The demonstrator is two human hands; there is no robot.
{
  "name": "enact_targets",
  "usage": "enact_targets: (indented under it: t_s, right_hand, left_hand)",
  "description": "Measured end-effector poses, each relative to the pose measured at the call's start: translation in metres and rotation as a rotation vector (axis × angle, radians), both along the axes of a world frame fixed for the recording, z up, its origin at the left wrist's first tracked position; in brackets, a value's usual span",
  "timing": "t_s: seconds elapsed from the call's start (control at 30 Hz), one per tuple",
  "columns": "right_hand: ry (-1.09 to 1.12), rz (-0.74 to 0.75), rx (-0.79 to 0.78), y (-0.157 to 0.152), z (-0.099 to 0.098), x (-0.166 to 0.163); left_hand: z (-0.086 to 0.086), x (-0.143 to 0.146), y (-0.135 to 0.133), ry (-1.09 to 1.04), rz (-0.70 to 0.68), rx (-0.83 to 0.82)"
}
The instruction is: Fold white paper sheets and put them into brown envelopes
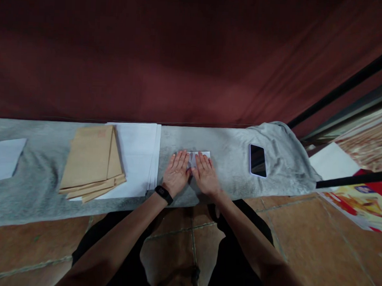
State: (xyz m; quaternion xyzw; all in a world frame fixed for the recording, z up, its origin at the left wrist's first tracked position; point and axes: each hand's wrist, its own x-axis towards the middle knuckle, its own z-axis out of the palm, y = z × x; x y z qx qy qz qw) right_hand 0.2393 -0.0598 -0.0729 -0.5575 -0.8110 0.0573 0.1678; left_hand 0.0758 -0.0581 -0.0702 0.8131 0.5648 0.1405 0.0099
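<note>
Palms down, the left hand point(176, 172) and the right hand point(206, 174) lie side by side on a small white folded sheet of paper point(195, 157). The fingers are stretched out and slightly apart, gripping nothing, only bearing down on it. The paper sits on the grey felt-like cloth point(231, 170) near the middle of the covered surface, its far edge showing beyond the fingertips. By the look of it, the step in hand is pressing the sheet flat or setting a crease. Lifting it afterwards would call for a fingertip worked under one edge, since it lies close against the cloth. A black wristband point(163, 194) circles the left wrist. Just left of the hands lies a stack of white paper sheets point(139, 153), and on it a fanned pile of brown paper envelopes point(90, 161). The top envelope bears a faint red mark too small to read. To the right a dark-screened smartphone point(257, 160) rests face up, well apart from the hands. At the far right, a brightly printed red and yellow poster point(363, 203) shows on the tiled floor, its lettering illegible. A dark red curtain point(183, 53) hangs behind.
</note>
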Motion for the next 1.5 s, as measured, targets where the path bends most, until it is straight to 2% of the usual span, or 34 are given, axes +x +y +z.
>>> enact_targets:
  t_s: [0.07, 0.13, 0.37, 0.73, 1.1, 1.27, 1.4, 1.5]
  right_hand:
    - [0.005, 0.068, -0.028, -0.002, 0.000, -0.008]
    - [0.002, 0.072, -0.036, -0.004, -0.002, -0.012]
    - [-0.027, -0.019, 0.014, -0.003, -0.008, -0.003]
    - [-0.046, -0.132, 0.007, -0.001, -0.009, 0.016]
    - [-0.082, -0.214, 0.032, -0.004, -0.011, 0.016]
    - [-0.137, -0.241, -0.031, -0.004, -0.010, 0.024]
    - [-0.135, -0.285, -0.086, -0.006, -0.002, 0.030]
    - [-0.082, -0.278, -0.050, -0.006, 0.007, 0.023]
  left_hand:
    - [0.000, 0.001, -0.002, 0.001, -0.054, -0.021]
    - [-0.001, 0.001, -0.004, -0.005, -0.071, -0.038]
    - [-0.004, -0.004, -0.004, -0.022, -0.031, -0.031]
    - [-0.005, -0.016, -0.003, -0.015, 0.015, -0.058]
    - [-0.014, -0.022, -0.007, -0.023, 0.054, -0.052]
    - [-0.010, -0.025, -0.010, 0.028, 0.083, -0.085]
    - [-0.002, -0.022, -0.014, 0.064, 0.110, -0.070]
    - [0.001, -0.011, -0.018, 0.061, 0.045, -0.009]
